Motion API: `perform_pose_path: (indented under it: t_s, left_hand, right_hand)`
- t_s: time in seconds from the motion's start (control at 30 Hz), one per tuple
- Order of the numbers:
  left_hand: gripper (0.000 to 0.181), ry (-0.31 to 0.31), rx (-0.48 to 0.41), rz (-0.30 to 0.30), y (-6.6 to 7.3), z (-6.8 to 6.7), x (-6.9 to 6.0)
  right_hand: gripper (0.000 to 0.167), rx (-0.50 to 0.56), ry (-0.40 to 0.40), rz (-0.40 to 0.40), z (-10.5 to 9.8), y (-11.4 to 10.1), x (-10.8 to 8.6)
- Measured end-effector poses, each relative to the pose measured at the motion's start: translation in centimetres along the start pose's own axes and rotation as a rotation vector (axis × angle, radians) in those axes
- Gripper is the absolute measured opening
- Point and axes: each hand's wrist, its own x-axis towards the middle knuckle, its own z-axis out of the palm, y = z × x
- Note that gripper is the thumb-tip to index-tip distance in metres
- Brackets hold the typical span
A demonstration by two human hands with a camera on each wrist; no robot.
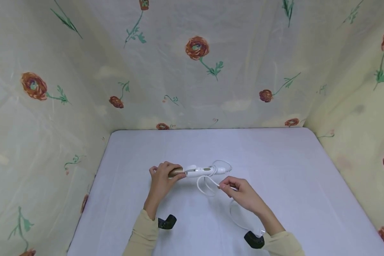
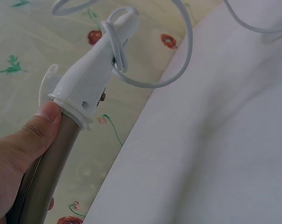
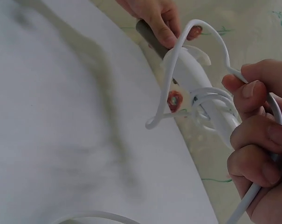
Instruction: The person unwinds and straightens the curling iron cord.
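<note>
A curling iron (image 1: 196, 172) with a white handle and a bronze-brown barrel is held level above the table. My left hand (image 1: 162, 177) grips it by the barrel (image 2: 52, 163), the thumb lying near the white collar. Turns of the white cord (image 3: 213, 98) wrap round the handle, and a loose loop hangs below it. To the right, my right hand (image 1: 241, 192) pinches the cord between thumb and forefinger, its other fingers curled over it. From that hand the cord trails down toward the right sleeve.
The white tabletop (image 1: 275, 160) lies beneath both hands. Cream fabric with printed red flowers (image 1: 236, 71) surrounds its back and sides. Dark camera mounts (image 1: 168, 222) sit at both wrists.
</note>
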Motion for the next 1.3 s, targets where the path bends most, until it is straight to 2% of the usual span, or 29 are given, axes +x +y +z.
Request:
perform_pose_path:
  t_s: [0.43,0.77,1.07,1.17,1.3]
  left_hand:
    - [0.036,0.05,-0.006,0.041,0.4,-1.0,0.4]
    - [0.036,0.075,-0.001,0.076,0.8,-1.6,0.4]
    - [0.035,0.097,0.007,0.103,1.0,-2.1,0.3]
    - [0.035,0.088,0.005,0.105,1.0,-2.3,0.2]
    - [0.035,0.088,-0.004,0.103,1.1,-2.5,0.2]
  right_hand:
    - [0.025,-0.084,-0.004,0.024,0.6,1.7,0.8]
    - [0.021,-0.155,-0.01,0.039,1.1,3.1,1.6]
    - [0.018,-0.198,0.079,0.032,1.3,4.1,3.0]
    - [0.02,-0.212,0.091,0.052,1.5,4.4,3.5]
    - [0.027,-0.211,0.053,0.111,1.7,4.2,4.2]
